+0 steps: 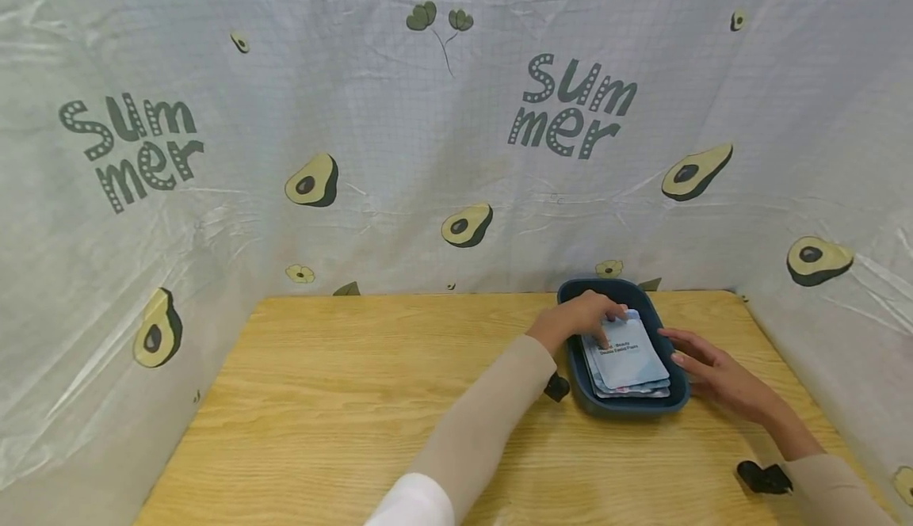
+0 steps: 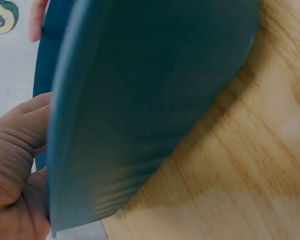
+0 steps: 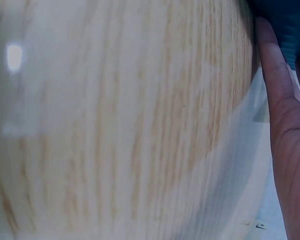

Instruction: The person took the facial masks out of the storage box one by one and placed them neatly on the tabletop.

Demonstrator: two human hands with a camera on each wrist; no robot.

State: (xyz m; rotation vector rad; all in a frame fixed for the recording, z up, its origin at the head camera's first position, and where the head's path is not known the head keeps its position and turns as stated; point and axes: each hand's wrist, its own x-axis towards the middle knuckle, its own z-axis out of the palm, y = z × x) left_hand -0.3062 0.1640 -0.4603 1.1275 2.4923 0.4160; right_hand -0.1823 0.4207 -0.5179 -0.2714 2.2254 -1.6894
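In the head view, a dark blue plastic basket (image 1: 619, 410) stands on the wooden table at the right. A stack of flat sachets lies inside, topped by a pale blue sachet (image 1: 631, 364) with dark print. My left hand (image 1: 581, 316) reaches over the basket's left rim, its thumb and a finger spread on the sachet's upper part; the other fingers are hidden. In the left wrist view, the basket's wall (image 2: 140, 100) covers the fingertips. My right hand (image 1: 720, 375) is at the basket's right side, fingers extended against the wall. The right wrist view shows a straight finger (image 3: 275, 65) beside the basket.
The wooden table (image 1: 342, 399) stretches left of the basket. A white curtain (image 1: 385, 154) printed with avocados and lettering hangs behind and at both sides. Black wrist-camera parts show near the left wrist (image 1: 556, 387) and near the right wrist (image 1: 763, 478).
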